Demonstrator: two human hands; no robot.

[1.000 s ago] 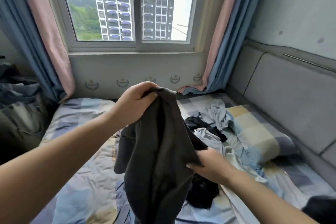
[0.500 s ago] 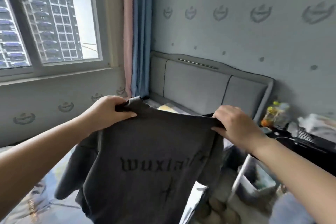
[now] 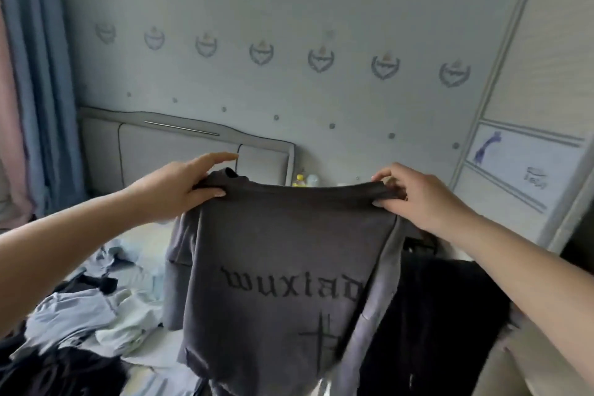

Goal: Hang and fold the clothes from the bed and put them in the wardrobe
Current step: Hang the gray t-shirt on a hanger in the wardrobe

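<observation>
Head view shows your left hand point(image 3: 173, 190) and right hand point(image 3: 414, 199) pinching the soft, limp grey sweatshirt point(image 3: 276, 267) at its shoulders, so keep holding there.

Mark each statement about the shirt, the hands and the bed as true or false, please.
1. Both hands hold the grey shirt by its top edge. True.
2. The shirt lies flat on the bed. False: it hangs in the air.
3. The left hand pinches the shirt. True.
4. The right hand is free. False: it grips the shirt.
5. More clothes lie on the bed. True.
</observation>
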